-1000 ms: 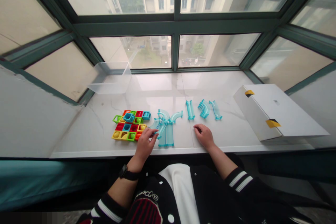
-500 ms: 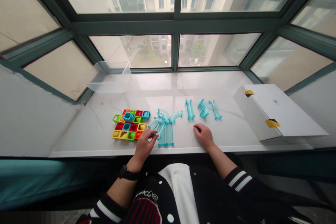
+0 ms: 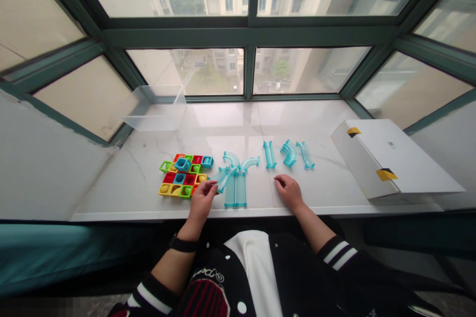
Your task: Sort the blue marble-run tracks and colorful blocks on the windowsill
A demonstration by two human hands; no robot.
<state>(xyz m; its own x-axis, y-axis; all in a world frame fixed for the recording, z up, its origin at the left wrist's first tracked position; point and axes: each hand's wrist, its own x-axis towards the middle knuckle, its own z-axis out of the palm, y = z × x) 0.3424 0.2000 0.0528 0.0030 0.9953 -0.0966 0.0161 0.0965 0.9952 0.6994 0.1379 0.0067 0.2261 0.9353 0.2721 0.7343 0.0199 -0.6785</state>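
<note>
My left hand [image 3: 202, 200] pinches the near end of a clear blue marble-run track piece [image 3: 225, 181], which lies tilted across other track pieces. Straight clear blue tracks [image 3: 235, 195] lie side by side just right of it, with a curved track [image 3: 250, 162] beyond. Close to the left hand's fingers is a flat group of coloured blocks [image 3: 180, 179] in red, yellow, green and blue; one blue block [image 3: 182, 164] sits on top. My right hand [image 3: 289, 192] rests on the white surface, fingers curled with nothing visible in them.
Beyond my right hand lie a straight track [image 3: 269, 154], a curved track [image 3: 289, 153] and another track piece [image 3: 305, 155]. A clear plastic bin [image 3: 156, 118] stands at the back left. A white box [image 3: 401, 158] with yellow-black tape stands right. Windows enclose the marble-patterned sill [image 3: 308, 119].
My left hand has moved slightly left and up, and the near end of the track piece has swung left with it. My right hand stays where it was.
</note>
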